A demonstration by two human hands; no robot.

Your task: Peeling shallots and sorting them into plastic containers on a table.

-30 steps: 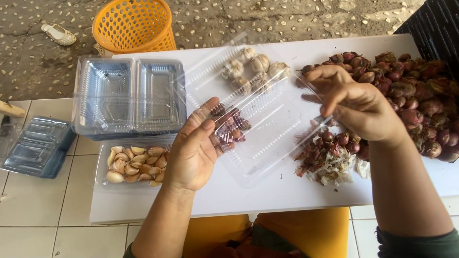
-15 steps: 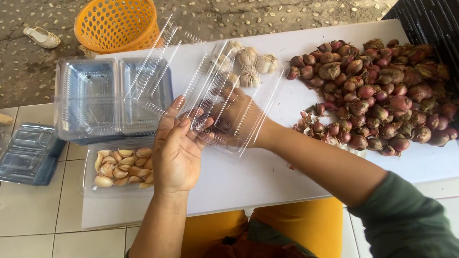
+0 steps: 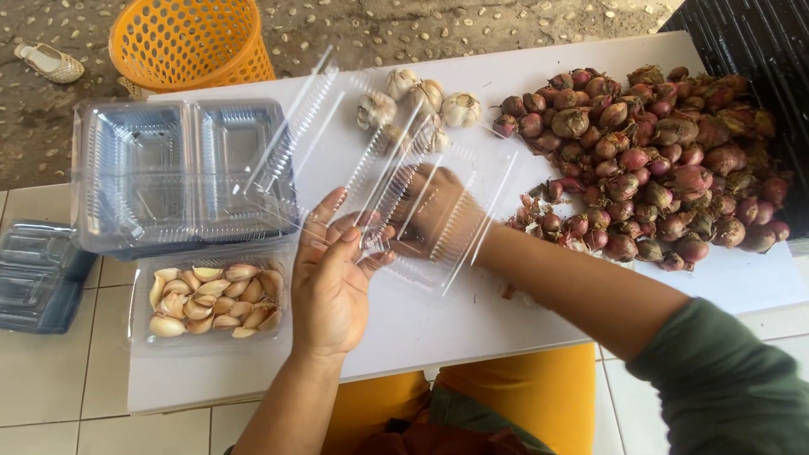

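At a white table [image 3: 522,63] set on a tiled floor, I work over an open clear plastic clamshell container [image 3: 404,181], held just above the tabletop near its middle. To my right lies a wide heap of red shallots [image 3: 653,160], spread toward the table's far corner. To my left sits a stack of empty clear containers [image 3: 181,177], and just in front of it a filled tray of peeled garlic cloves [image 3: 215,299]. Beyond the table an orange plastic basket [image 3: 190,38] stands on pebbled ground. A few whole garlic bulbs [image 3: 417,101] rest at the far edge of the table, just behind the container I hold.

My left hand [image 3: 333,282] grips the near edge of the clamshell, thumb on top and fingers curled under the plastic. My right hand [image 3: 434,211] lies under or inside the transparent lid, seen through the plastic; I cannot tell whether it is closed on anything. A dark blue stack of trays [image 3: 38,274] sits on the floor tiles at far left.
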